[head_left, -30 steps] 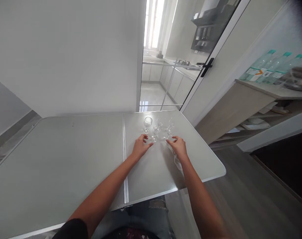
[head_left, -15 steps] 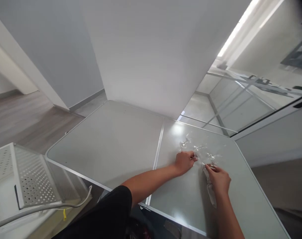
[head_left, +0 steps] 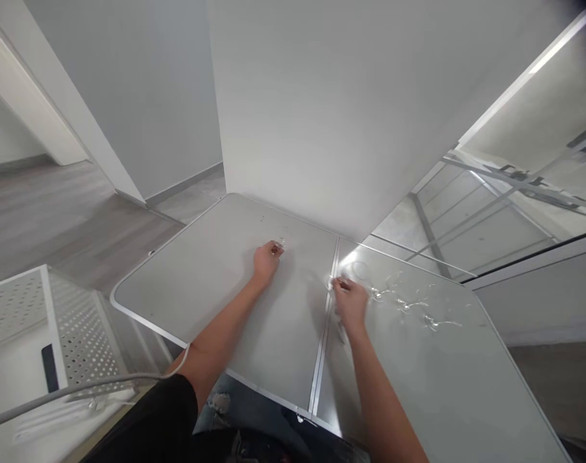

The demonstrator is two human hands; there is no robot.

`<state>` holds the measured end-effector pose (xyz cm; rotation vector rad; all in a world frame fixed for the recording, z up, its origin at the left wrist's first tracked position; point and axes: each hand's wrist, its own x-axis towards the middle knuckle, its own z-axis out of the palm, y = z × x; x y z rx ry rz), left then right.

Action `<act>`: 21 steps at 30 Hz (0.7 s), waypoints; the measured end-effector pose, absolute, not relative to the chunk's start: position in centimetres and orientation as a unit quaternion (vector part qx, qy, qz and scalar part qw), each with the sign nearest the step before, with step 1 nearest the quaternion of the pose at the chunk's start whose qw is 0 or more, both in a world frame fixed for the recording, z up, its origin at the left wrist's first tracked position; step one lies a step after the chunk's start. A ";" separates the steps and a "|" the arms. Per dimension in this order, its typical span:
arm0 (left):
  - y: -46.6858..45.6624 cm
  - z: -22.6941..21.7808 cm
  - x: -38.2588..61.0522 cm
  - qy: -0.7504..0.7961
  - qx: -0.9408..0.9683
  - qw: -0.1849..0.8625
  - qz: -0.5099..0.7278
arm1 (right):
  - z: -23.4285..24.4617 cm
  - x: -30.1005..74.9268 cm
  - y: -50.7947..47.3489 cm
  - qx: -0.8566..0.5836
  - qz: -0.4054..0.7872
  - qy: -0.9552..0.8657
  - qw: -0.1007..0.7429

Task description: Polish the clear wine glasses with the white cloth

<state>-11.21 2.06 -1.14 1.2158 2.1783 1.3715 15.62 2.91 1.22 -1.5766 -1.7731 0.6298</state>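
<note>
My left hand (head_left: 266,260) rests on the left panel of the grey folding table (head_left: 215,283), fingers pinched on a small clear stemmed glass (head_left: 279,244). My right hand (head_left: 349,302) sits at the centre seam of the table, fingers closed on another small clear glass (head_left: 332,283); something pale and see-through hangs under its palm. Several more clear stemmed glasses (head_left: 408,302) stand to the right of that hand on the right panel.
A white wall rises right behind the table. A glass sliding door (head_left: 505,206) is at the right. A white perforated rack (head_left: 56,328) with a dark phone-like object (head_left: 49,366) and a white cable (head_left: 80,389) stands at the lower left.
My view has swung left. My left hand has carried a glass from the group over to the left panel. My right hand has moved left to the table's seam with another glass.
</note>
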 end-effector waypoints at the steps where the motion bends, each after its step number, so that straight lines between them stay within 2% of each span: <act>1: 2.4 -1.5 -12.0 0.761 0.419 0.147 0.473 | 1.4 12.9 3.6 -0.595 0.244 -0.687 0.338; 8: 3.7 -2.7 -13.5 0.761 0.421 0.144 0.473 | 1.5 2.1 6.8 -0.574 0.219 -0.752 0.237; 17: 3.4 -3.2 -13.3 0.752 0.426 0.144 0.482 | -0.4 0.9 8.3 -0.586 0.218 -0.748 0.221; 21: 2.6 -3.5 -14.2 0.760 0.446 0.090 0.464 | -0.9 0.7 8.2 -0.601 0.223 -0.730 0.238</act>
